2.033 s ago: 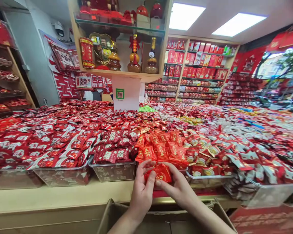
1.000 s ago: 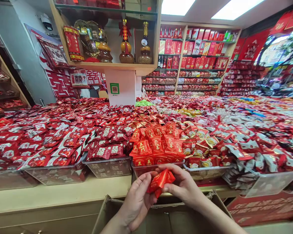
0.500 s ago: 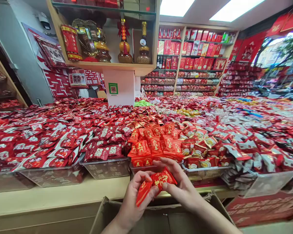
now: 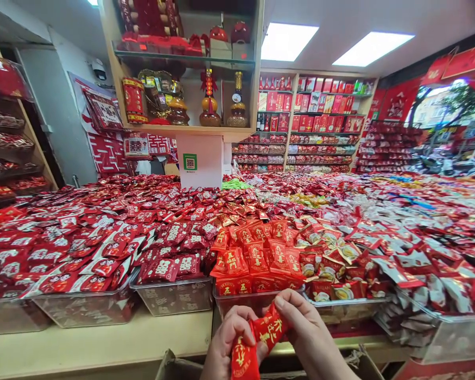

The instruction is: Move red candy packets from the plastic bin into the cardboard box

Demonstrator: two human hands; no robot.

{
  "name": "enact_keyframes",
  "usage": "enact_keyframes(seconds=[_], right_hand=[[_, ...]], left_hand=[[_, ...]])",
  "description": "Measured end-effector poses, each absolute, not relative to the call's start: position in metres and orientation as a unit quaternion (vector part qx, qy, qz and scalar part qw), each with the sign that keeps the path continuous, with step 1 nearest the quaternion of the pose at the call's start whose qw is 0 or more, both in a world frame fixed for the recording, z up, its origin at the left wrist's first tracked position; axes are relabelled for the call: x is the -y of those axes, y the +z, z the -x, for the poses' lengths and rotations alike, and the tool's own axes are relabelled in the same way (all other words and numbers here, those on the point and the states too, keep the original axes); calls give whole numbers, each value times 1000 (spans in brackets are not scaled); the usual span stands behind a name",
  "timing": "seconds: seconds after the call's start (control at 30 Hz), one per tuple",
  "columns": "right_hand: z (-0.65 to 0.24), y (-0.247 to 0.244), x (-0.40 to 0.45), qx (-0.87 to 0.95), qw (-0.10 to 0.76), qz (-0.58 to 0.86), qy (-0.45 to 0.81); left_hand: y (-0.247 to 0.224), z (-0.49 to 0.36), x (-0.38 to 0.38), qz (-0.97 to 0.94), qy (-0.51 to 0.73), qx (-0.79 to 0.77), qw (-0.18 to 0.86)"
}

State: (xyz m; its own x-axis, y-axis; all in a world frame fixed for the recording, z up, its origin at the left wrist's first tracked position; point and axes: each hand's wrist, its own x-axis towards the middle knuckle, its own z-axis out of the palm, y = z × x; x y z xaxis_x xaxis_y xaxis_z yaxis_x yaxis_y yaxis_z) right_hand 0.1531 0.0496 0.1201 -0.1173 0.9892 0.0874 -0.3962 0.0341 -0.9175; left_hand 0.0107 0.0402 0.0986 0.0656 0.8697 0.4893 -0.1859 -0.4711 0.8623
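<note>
My left hand [image 4: 221, 344] is closed around a red candy packet [image 4: 245, 360] with gold characters, its lower end pointing down. A second red packet [image 4: 269, 328] lies against the first, tilted, between both hands. The thumb and fingers of my right hand [image 4: 309, 330] pinch its upper right corner. Just beyond my hands stands a clear bin [image 4: 237, 302] heaped with matching red packets [image 4: 257, 256], several upright in rows. Below my hands, an open cardboard box [image 4: 174, 367] shows only its upper edge.
Clear bins of dark red packets [image 4: 166, 269] and white-and-red packets [image 4: 106, 264] stand to the left. Cream-pictured packets [image 4: 344, 290] fill a bin to the right. A wooden display cabinet [image 4: 206, 129] hangs above a white box [image 4: 201, 177] with a code sign.
The view has tilted upward, so my hands sit lower in the picture. My right hand's fingers, formerly stretched over the packet, now pinch its corner. More of the left-held packet shows.
</note>
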Motion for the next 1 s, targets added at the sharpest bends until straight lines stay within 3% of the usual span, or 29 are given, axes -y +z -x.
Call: enact_keyframes(seconds=[0.17,0.3,0.63,0.87,1.0], right_hand=[[-154,122,-47,495,564,322,577],[-150,125,-44,420,569,321,630],[-155,118,-48,532,575,375,496],[-158,121,-45,561,557,375,485],[-159,121,-39,592,525,385,476]], left_hand=[[97,-9,-37,-649,605,-287,361],[95,-10,-35,-670,600,-274,342],[104,-15,-34,-545,618,-296,484],[103,-14,-34,-521,642,-334,453],[98,-11,-38,-538,600,-341,484]])
